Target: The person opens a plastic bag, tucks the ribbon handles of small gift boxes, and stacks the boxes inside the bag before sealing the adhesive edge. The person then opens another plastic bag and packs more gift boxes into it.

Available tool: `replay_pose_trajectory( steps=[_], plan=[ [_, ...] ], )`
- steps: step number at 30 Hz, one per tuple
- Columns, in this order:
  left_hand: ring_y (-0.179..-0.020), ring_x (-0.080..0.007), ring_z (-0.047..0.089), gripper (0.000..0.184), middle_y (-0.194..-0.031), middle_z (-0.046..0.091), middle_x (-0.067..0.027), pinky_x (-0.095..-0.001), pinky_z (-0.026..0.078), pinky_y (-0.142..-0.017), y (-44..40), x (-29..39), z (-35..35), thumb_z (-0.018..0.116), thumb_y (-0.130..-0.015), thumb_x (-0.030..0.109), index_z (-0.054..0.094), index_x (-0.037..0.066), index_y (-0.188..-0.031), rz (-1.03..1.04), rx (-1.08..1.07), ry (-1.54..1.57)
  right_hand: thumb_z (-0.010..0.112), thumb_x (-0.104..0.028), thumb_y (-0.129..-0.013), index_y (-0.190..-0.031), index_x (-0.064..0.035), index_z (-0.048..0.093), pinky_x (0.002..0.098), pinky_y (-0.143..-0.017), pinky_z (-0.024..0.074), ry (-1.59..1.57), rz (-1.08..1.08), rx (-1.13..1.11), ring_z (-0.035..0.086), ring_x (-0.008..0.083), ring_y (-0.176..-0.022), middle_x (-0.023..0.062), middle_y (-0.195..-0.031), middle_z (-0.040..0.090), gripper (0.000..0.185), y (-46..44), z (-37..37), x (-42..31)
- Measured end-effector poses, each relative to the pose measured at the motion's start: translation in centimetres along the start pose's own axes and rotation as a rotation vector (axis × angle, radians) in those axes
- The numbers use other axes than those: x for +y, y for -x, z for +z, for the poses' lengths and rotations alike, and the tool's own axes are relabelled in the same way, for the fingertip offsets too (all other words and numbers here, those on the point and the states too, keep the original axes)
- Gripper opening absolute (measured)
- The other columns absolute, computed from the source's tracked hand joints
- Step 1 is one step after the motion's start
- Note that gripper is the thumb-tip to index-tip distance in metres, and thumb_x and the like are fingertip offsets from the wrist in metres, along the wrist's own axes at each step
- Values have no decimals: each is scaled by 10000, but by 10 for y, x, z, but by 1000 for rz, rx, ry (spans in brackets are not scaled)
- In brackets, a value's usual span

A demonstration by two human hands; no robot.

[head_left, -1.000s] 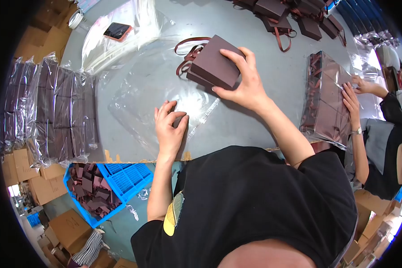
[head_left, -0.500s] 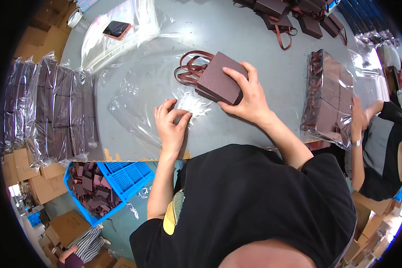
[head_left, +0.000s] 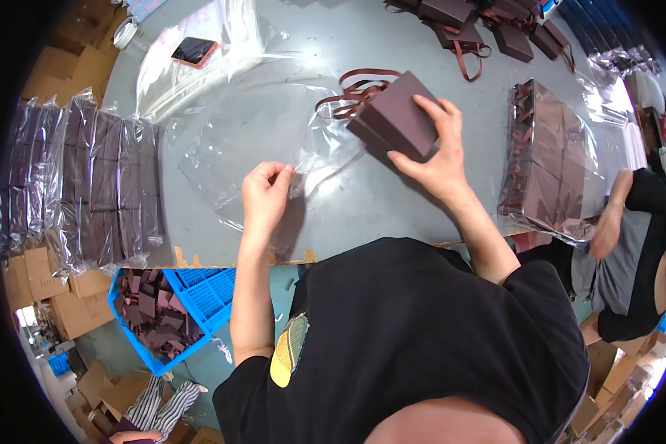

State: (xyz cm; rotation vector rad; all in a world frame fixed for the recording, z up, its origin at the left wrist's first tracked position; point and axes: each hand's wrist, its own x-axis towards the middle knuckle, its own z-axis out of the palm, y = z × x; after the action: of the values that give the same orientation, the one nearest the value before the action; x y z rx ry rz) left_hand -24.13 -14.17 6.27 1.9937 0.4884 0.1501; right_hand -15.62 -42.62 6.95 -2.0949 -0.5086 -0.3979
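Observation:
My right hand (head_left: 440,159) grips dark brown gift boxes (head_left: 403,115), at least two stacked together, with the thumb below and fingers over the top. Brown ribbon loops (head_left: 340,105) stick out from their left side. A clear plastic bag (head_left: 237,122) lies spread on the table to the left of the boxes. At its near edge, my left hand (head_left: 265,194) is closed in a pinch on the thin film. Where the boxes overlap the bag's right end, I cannot tell whether they touch it.
Bagged brown boxes stand in a block at the left (head_left: 89,170) and in a pack at the right (head_left: 551,155). Loose boxes (head_left: 514,44) lie at the back. A phone (head_left: 194,52) rests on plastic bags (head_left: 152,81). A co-worker's hand (head_left: 607,229) is at far right; a blue crate (head_left: 200,296) stands below.
My right hand has lifted the boxes up and to the right, tilting them. My left hand has moved slightly left and closed its fingers. The co-worker's hand has come off the bagged pack.

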Motion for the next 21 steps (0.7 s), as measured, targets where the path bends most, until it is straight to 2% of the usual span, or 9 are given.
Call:
replay_pose_trajectory(
  steps=[3,7,10,13,16,19,20,21],
  plan=[
    [-622,-84,560,161,-738,672,-24,-242,464,-600,-5,10,-10,703,-906,119,700,-36,-866,-180,-10,232,875,-225,-620,-1391,-137,496,443,-1055,423,-53,44,41,407,346,-1333,189,-1380,425,863,2,-12,6],
    [-639,-81,573,133,-725,659,-25,-243,461,-581,-18,-5,-19,707,-881,96,702,-35,-860,-173,-205,146,863,-229,-630,-1394,-131,494,447,-1059,415,-75,90,68,390,338,-1352,167,-1385,450,854,7,-22,10],
    [-628,-86,569,118,-721,660,-22,-261,465,-584,-19,0,-14,715,-858,87,705,-30,-869,-115,-280,-42,859,-234,-629,-1392,-128,495,451,-1056,415,-58,70,60,388,337,-1356,162,-1384,459,851,11,-27,9],
    [-651,-106,587,119,-709,651,-41,-286,473,-591,-24,9,-14,683,-864,86,676,-33,-867,-77,-358,-84,861,-241,-619,-1393,-126,495,455,-1058,410,-56,50,46,383,340,-1358,156,-1379,473,863,14,-30,4],
    [-683,-203,647,102,-737,659,-114,-341,507,-612,-38,-1,-12,617,-897,63,626,-27,-944,92,-272,-207,864,-245,-607,-1388,-119,501,459,-1058,407,-81,19,29,378,345,-1359,150,-1373,485,871,17,-34,-2],
    [-727,-334,660,113,-840,659,-187,-424,528,-629,-29,11,-6,535,-912,11,572,-8,-1017,417,37,-609,866,-250,-600,-1371,-113,519,462,-1056,404,-152,-56,-32,365,348,-1365,153,-1369,484,857,14,-39,-12],
    [-737,-358,654,126,-865,652,-191,-443,528,-636,-28,17,-2,528,-901,-5,561,-4,-1023,507,139,-629,866,-253,-598,-1363,-111,526,464,-1056,403,-182,-89,-62,359,349,-1368,156,-1367,483,849,10,-42,-17],
    [-747,-381,647,142,-889,644,-196,-463,528,-643,-27,24,0,521,-890,-22,549,0,-1028,598,244,-647,852,-253,-601,-1342,-128,548,462,-1029,434,-120,-178,-89,446,370,-1302,182,-1331,489,810,3,-46,-24]
  ],
)
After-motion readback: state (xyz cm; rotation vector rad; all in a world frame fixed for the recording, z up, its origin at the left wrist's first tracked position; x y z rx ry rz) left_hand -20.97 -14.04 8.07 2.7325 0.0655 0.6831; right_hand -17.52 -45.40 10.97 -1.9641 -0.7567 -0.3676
